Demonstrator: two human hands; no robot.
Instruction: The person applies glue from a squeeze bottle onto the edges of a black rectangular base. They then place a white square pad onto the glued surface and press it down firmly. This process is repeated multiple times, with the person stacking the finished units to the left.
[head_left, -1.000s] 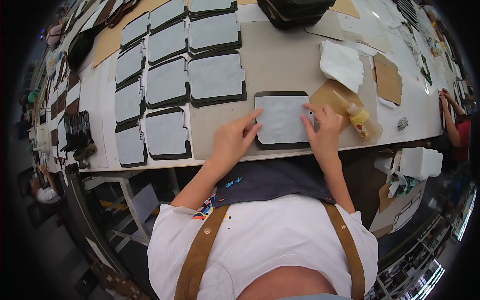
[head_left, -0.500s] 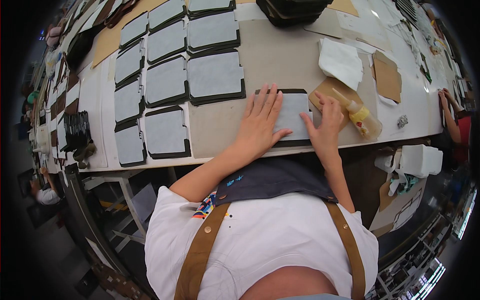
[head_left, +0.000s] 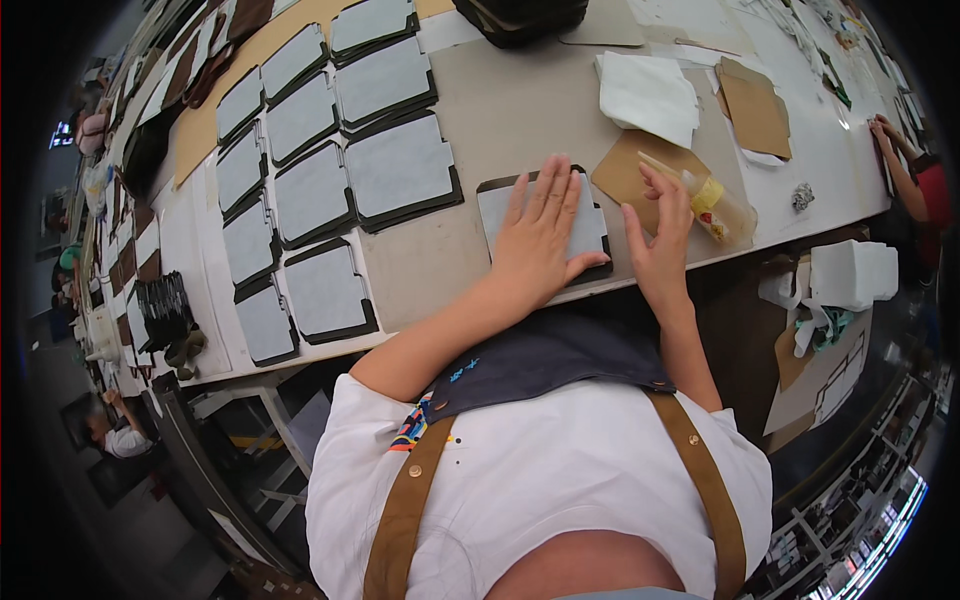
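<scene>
My left hand [head_left: 540, 235] lies flat with its fingers stretched out on a light grey panel [head_left: 588, 230] that has a black border. The panel rests near the table's front edge. Just right of it, my right hand [head_left: 660, 240] is raised, holding nothing, with its thumb apart from loosely bent fingers. Close behind that hand a clear squeeze bottle [head_left: 735, 220] with a yellow band and a long thin nozzle lies tilted. Its nozzle reaches over a brown card [head_left: 620, 170], and the hand hides part of the bottle.
Rows of similar grey-and-black panels [head_left: 400, 170] cover the table to the left. A white folded cloth [head_left: 650, 100], brown pieces [head_left: 755, 110] and a crumpled silvery ball [head_left: 802, 197] lie to the right. A black stack [head_left: 520, 18] stands at the back. Another person's arm [head_left: 900, 165] shows at far right.
My right hand has come off the panel's right edge and moved slightly right. My left hand stays flat on the panel. The whole view has shifted and turned a little.
</scene>
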